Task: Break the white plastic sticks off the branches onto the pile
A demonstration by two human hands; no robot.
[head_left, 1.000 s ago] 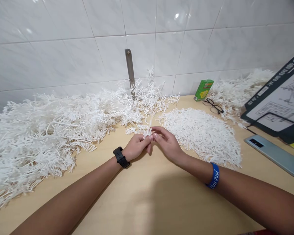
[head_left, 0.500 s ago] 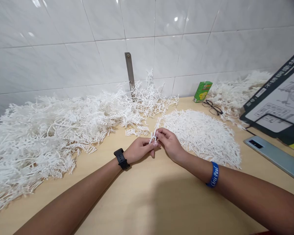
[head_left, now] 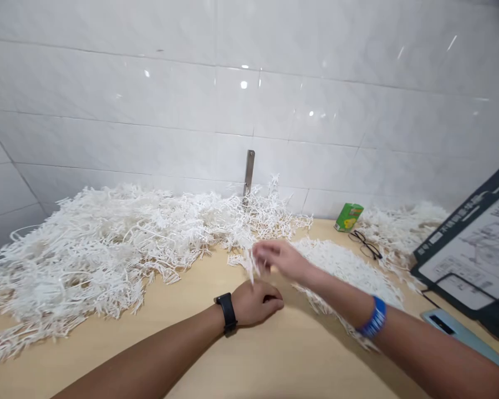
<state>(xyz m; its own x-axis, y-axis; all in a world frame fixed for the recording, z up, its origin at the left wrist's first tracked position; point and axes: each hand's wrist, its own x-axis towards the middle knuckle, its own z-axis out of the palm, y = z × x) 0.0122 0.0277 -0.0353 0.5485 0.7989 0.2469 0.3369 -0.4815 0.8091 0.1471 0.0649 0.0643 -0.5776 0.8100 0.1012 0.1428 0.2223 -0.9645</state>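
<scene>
My right hand (head_left: 285, 260), blurred by motion, is raised over the table with its fingers closed on a white branched piece (head_left: 251, 265) that hangs from the fingertips. Just below and nearer to me, my left hand (head_left: 260, 302) rests low over the wooden table (head_left: 216, 354), its fingers curled; whether it holds anything is hidden. A large heap of tangled white branched pieces (head_left: 120, 238) spreads along the wall to the left. Beyond and under my right forearm lies a flatter pile of small loose white pieces (head_left: 345, 266).
A metal strip (head_left: 249, 173) stands upright against the tiled wall. At the back right are a green box (head_left: 349, 216), black-framed glasses (head_left: 365, 245) and another white heap (head_left: 403, 224). A dark printed box (head_left: 461, 249) leans at the right, with a phone (head_left: 461, 335) before it.
The view has tilted up. My hands have come apart: my right hand has lifted away with the white piece, while my left hand has turned with its back up.
</scene>
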